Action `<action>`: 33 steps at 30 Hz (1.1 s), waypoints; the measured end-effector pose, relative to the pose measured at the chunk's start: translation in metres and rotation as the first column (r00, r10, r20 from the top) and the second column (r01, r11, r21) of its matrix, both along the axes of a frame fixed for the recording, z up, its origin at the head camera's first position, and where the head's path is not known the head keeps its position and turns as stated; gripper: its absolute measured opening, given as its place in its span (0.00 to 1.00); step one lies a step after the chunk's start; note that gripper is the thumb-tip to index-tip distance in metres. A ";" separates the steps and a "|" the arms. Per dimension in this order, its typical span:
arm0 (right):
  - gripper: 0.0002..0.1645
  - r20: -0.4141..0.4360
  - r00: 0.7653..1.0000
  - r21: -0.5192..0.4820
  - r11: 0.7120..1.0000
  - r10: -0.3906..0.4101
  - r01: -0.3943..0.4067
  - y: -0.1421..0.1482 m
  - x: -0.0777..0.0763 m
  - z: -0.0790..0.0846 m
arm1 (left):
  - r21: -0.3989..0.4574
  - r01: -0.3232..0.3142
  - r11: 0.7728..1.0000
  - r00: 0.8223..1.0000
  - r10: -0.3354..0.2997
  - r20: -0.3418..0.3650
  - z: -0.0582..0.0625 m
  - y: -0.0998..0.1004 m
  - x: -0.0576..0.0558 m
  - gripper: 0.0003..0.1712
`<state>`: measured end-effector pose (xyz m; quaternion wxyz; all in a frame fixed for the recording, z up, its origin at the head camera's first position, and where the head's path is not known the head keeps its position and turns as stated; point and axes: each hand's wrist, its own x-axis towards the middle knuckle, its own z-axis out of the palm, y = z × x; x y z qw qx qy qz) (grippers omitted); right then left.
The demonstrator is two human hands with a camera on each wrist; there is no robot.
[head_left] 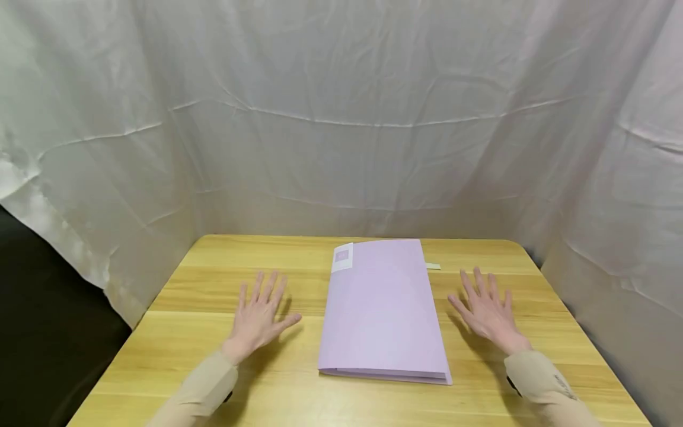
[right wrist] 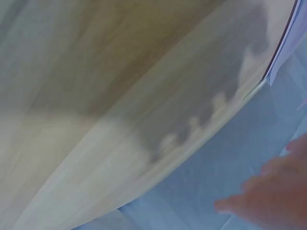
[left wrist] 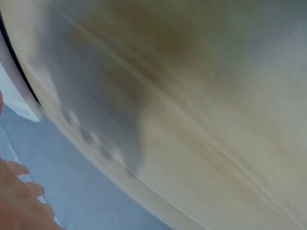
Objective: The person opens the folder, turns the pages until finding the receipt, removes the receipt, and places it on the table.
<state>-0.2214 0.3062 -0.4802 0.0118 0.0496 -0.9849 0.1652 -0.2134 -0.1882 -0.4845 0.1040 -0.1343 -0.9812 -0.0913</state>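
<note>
A light purple folder (head_left: 381,314) lies closed on the wooden table, a white label (head_left: 342,258) at its upper left corner. From under its upper right edge a small pale tab (head_left: 433,266) sticks out. To the left of the folder is my left hand (head_left: 258,320), fingers spread and straight, holding nothing. My right hand (head_left: 488,314) is spread the same way on the folder's right side, apart from it. Both hands cast shadows on the wood and appear raised above it. Each wrist view catches only part of the hand, with the folder's edge at the side.
The wooden table (head_left: 197,332) has rounded far corners. Pale grey curtains (head_left: 352,118) hang behind it and along both sides. A black area (head_left: 48,332) shows beyond the table at the lower left.
</note>
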 end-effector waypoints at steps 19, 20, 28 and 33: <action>0.59 0.100 0.931 -0.167 0.929 0.350 -0.331 0.001 0.008 -0.004 | -0.166 0.391 0.905 0.920 -0.382 0.083 -0.009 0.036 0.035 0.63; 0.58 0.113 0.923 -0.184 0.920 0.368 -0.345 0.001 0.008 -0.005 | -0.167 0.398 0.902 0.917 -0.389 0.088 -0.010 0.036 0.035 0.63; 0.54 0.219 0.863 -0.253 0.881 0.455 -0.400 0.000 0.002 -0.012 | -0.178 0.392 0.903 0.920 -0.380 0.096 -0.014 0.042 0.040 0.61; 0.53 0.221 0.865 -0.248 0.883 0.451 -0.398 0.000 -0.002 -0.013 | -0.185 0.378 0.907 0.926 -0.372 0.067 -0.014 0.049 0.041 0.61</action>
